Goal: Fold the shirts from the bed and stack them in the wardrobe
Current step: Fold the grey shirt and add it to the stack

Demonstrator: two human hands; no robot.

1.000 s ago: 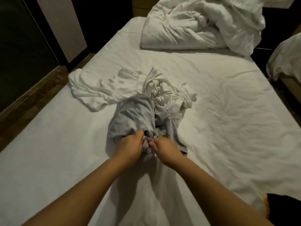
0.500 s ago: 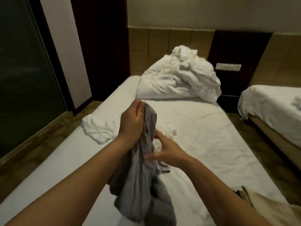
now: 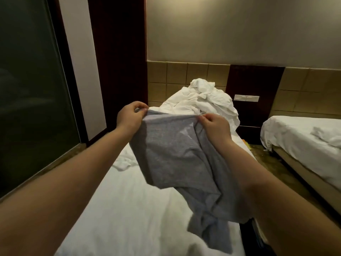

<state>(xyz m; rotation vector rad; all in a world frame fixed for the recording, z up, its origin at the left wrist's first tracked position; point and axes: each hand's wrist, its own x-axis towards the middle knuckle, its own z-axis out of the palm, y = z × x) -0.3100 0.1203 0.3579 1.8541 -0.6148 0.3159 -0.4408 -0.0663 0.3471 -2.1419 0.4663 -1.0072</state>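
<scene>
A grey shirt [image 3: 171, 156] hangs in the air above the white bed [image 3: 129, 209], held up by its top edge. My left hand [image 3: 130, 117] pinches the top left corner of the grey shirt. My right hand [image 3: 215, 124] pinches the top edge further right. The cloth is stretched between the two hands and its lower part droops in folds toward the bed. A crumpled white shirt [image 3: 123, 161] lies on the bed at the left, mostly hidden behind the grey one.
A bunched white duvet [image 3: 203, 102] is heaped at the head of the bed. A second bed [image 3: 302, 141] stands at the right across a strip of floor. A dark glass panel [image 3: 31, 100] runs along the left. The wardrobe is out of view.
Both hands lifted the grey shirt off the bed and moved apart, spreading its top edge. The view has tilted up from the mattress toward the headboard wall.
</scene>
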